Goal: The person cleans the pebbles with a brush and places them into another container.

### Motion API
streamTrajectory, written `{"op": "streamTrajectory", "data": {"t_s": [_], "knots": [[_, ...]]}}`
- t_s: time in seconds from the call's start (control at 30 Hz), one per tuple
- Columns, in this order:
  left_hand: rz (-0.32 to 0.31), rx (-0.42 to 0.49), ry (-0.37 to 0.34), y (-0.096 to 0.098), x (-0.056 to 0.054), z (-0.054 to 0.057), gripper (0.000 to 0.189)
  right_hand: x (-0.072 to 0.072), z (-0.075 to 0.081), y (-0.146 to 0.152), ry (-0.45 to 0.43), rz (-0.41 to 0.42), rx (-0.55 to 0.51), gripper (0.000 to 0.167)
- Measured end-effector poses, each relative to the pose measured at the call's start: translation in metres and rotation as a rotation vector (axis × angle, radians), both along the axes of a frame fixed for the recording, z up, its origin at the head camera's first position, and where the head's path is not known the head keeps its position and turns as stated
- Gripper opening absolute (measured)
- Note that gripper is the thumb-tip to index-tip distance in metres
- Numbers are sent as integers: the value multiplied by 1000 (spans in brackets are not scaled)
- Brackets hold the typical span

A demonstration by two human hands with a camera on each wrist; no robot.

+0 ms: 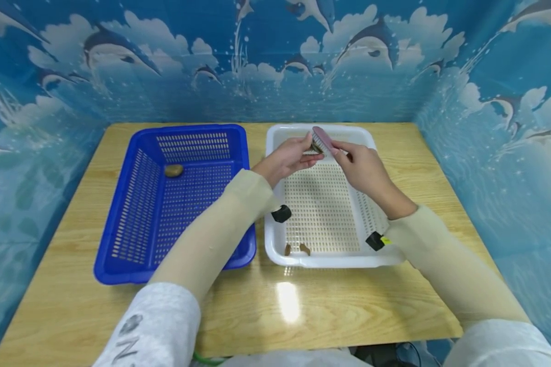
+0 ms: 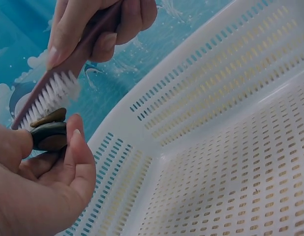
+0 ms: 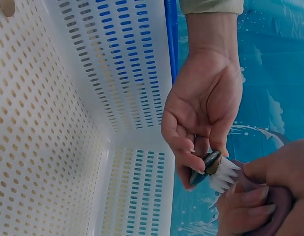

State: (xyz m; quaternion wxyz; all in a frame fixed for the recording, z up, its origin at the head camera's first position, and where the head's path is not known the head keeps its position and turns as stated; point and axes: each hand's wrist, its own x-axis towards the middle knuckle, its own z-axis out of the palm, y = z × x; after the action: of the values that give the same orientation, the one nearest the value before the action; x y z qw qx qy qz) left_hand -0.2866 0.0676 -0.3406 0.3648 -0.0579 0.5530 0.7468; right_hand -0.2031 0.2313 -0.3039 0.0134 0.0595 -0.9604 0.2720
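My left hand [image 1: 290, 158] pinches a smooth dark stone [image 2: 47, 137] between thumb and fingers, above the far part of the white basket [image 1: 321, 261]. A brown patch [image 2: 49, 118] sits on the stone's upper side. With my right hand [image 1: 364, 167] I grip a scrub brush [image 1: 322, 138] that has a mauve back and white bristles [image 3: 223, 176]. In the right wrist view those bristles touch the brown patch. The hand and brush hide part of the stone in the head view.
To the left stands a blue basket [image 1: 102, 255] with a brown stone [image 1: 173, 170] in it. Two small brown pieces [image 1: 305, 248] lie at the near end of the white basket. Both baskets rest on a wooden table [image 1: 349, 311], with a dolphin-print curtain [image 1: 257, 97] behind.
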Motion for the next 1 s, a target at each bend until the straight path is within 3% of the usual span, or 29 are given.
{"op": "streamTrajectory", "data": {"t_s": [0.37, 0.7, 1.0], "knots": [[-95, -81, 58, -2, 5, 10, 52, -6, 2, 6, -22, -19, -5, 42], [-24, -52, 48, -4, 2, 15, 54, 3, 4, 8, -22, -18, -1, 42], [-35, -71, 64, -4, 5, 12, 52, 6, 8, 1, -5, 13, 0, 42]]}}
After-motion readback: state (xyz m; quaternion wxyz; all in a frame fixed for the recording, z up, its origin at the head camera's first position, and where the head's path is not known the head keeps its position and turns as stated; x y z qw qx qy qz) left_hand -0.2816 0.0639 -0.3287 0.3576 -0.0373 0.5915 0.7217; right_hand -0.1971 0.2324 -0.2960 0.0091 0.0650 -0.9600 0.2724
